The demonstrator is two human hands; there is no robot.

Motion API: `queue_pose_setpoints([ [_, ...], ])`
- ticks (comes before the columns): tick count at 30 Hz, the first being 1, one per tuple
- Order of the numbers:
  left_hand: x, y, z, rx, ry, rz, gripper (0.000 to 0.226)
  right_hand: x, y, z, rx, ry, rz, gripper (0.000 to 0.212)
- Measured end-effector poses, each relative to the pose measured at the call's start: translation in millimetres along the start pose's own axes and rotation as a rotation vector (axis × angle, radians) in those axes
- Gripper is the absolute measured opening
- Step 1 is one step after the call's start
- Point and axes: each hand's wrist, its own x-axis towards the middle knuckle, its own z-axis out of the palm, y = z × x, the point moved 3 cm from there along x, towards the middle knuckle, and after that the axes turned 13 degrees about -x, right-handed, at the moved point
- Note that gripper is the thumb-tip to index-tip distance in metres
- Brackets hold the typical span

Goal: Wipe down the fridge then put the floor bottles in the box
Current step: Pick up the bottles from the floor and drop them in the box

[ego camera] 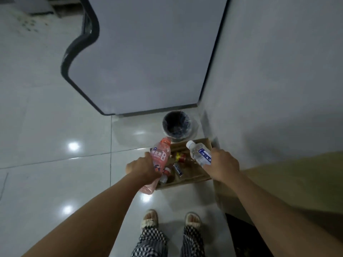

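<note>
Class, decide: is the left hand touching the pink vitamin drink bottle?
Touching. The head view shows the left hand gripping the pink vitamin drink bottle around its lower body, above the cardboard box.

We find the cardboard box (187, 178) open at the top, so entry from above is possible, though our left hand (145, 168) with its pink bottle (159, 157) overhangs the left rim and our right hand (223, 165) with its clear bottle (199, 154) covers the right side. Inside, bottles already lie on the bottom; bare cardboard shows toward the right and near edge. Just beyond the box stands a lined bin (177, 125), with the fridge (148, 58) behind it. The wall (278, 71) closes off the right side, and a tan surface (289, 179) stands close at the near right. To the left, the tiled floor (46, 141) lies bare and gives us wide passage.
</note>
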Motion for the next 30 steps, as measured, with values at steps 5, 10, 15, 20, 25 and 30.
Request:
queue_pose_setpoints([
  [5,41.6,8.1,53.7,0.017,-0.046,-0.022,0.072,41.1,9.4,63.2,-0.009,-0.073,0.004,0.053],
  [10,119.2,12.6,116.2,-0.001,-0.106,-0.045,0.071,100.7,16.1,135.2,0.022,-0.084,0.033,0.047],
  [15,205.5,7.5,183.0,-0.07,-0.098,-0.063,0.073,160.8,18.0,214.9,0.124,-0.046,0.043,0.048],
  [20,283.7,1.2,245.5,-0.1,-0.045,-0.069,0.07,216.0,12.5,291.6,0.11,-0.105,0.059,0.042],
  [25,331.4,-3.4,296.2,-0.052,-0.017,-0.099,0.07,250.3,8.9,354.3,0.065,-0.158,0.076,0.045],
  [30,354.6,-9.9,333.3,-0.066,-0.011,-0.123,0.065,270.8,8.8,398.1,0.025,-0.164,0.087,0.047],
])
